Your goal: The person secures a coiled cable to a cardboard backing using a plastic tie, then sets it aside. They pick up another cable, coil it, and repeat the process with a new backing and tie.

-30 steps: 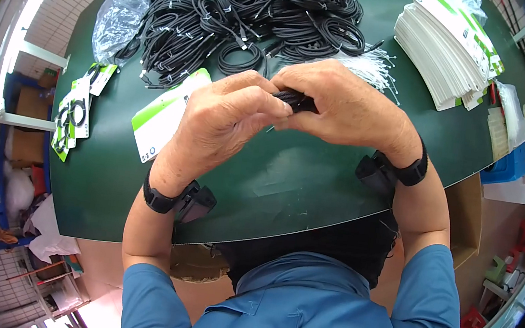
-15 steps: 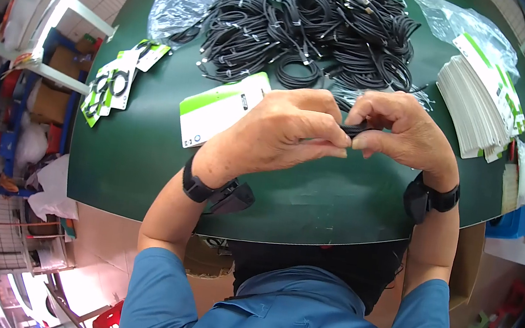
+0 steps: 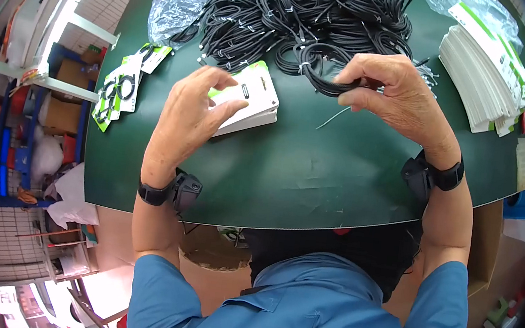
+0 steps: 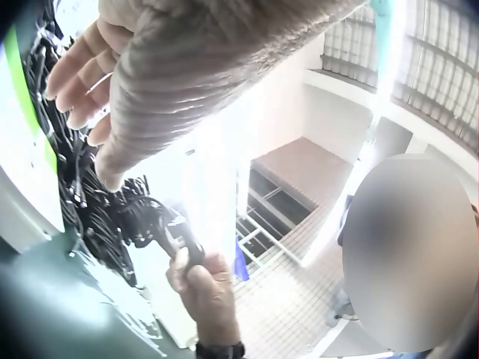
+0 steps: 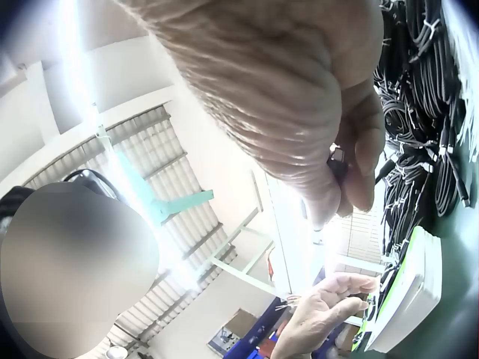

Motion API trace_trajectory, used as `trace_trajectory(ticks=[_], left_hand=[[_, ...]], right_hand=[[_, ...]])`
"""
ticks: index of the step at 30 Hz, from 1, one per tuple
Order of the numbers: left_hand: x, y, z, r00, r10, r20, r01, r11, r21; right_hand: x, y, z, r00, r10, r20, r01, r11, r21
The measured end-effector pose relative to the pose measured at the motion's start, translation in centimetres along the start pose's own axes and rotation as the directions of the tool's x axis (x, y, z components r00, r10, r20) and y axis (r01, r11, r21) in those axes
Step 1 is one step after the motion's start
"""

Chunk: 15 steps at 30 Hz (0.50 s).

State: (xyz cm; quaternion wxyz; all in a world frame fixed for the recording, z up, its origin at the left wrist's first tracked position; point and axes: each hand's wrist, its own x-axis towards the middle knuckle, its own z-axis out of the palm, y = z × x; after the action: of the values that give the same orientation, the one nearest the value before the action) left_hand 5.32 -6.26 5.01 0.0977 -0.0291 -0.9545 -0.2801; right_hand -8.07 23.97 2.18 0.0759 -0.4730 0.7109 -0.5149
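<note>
Thumb and fingers of my right hand pinch a coiled black cable, bound with a white tie at its left side. A metal plug end shows between those fingers in the right wrist view. My left hand holds nothing; thumb and fingers are spread apart beside a stack of white and green cards, overlapping its left side in the head view. One thin white cable tie lies on the table below the held coil.
Behind the hands is a large heap of coiled black cables, with clear plastic bags at its left. Cards with cables on them lie at the left edge. A tall stack of cards stands on the right of the green table.
My left hand has let go of the cable and moved left to the cards. The right hand has risen slightly, holding the coil. The cards now appear as a thicker stack.
</note>
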Motion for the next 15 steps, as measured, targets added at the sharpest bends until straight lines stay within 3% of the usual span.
trace_trajectory(ticks=[1, 2, 5, 9, 15], left_hand=[[-0.5, -0.8, -0.1, 0.992, -0.103, 0.073, 0.090, 0.984, 0.155], [-1.0, -1.4, 0.0, 0.991, -0.102, 0.083, 0.087, 0.983, 0.160], [-2.5, -3.1, 0.7, 0.998, 0.048, 0.032, -0.057, 0.903, 0.426], [-2.5, -5.3, 1.3, 0.995, -0.036, 0.093, -0.003, 0.918, 0.395], [-2.4, -6.3, 1.3, 0.990, -0.029, 0.136, -0.014, 0.951, 0.309]], right_hand=[[0.0, 0.0, 0.1, 1.000, -0.014, 0.009, 0.015, 0.998, -0.060], [0.0, 0.0, 0.5, 1.000, -0.010, 0.000, 0.010, 0.999, -0.053], [0.1, 0.0, 1.4, 0.994, -0.088, -0.062, 0.086, 0.996, -0.035], [-0.1, -1.1, 1.5, 0.996, 0.090, 0.018, -0.091, 0.992, 0.089], [-0.1, 0.2, 1.8, 0.999, -0.023, 0.029, 0.022, 0.999, 0.032]])
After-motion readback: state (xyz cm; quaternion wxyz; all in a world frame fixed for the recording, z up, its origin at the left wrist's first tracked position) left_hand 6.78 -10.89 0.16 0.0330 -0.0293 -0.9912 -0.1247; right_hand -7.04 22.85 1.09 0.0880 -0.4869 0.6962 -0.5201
